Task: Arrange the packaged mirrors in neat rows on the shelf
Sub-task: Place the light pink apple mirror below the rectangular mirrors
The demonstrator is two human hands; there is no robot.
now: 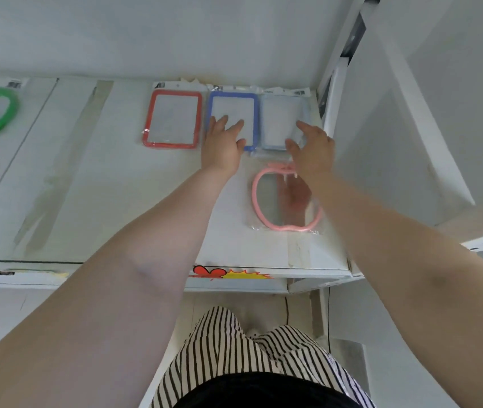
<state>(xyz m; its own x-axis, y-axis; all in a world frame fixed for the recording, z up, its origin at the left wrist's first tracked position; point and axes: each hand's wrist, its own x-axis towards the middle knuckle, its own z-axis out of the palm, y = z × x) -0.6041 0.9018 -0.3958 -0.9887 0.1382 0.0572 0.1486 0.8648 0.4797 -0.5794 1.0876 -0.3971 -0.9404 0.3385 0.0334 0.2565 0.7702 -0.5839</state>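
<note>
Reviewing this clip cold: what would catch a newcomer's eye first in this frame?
Two bare arms reach to the back of the white shelf, where the left hand lies flat on the blue-framed mirror and the right hand touches the pale blue mirror beside it. Left of these sits the red-framed mirror, completing a row of three. A pink apple-shaped mirror lies alone nearer the front edge.

Three rectangular mirrors (172, 119) abreast at the shelf (110, 172) back — round mirror (286, 201) before them.

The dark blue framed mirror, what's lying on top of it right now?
The left hand lies flat on the dark blue mirror, fingers straight, covering its lower left part.
</note>
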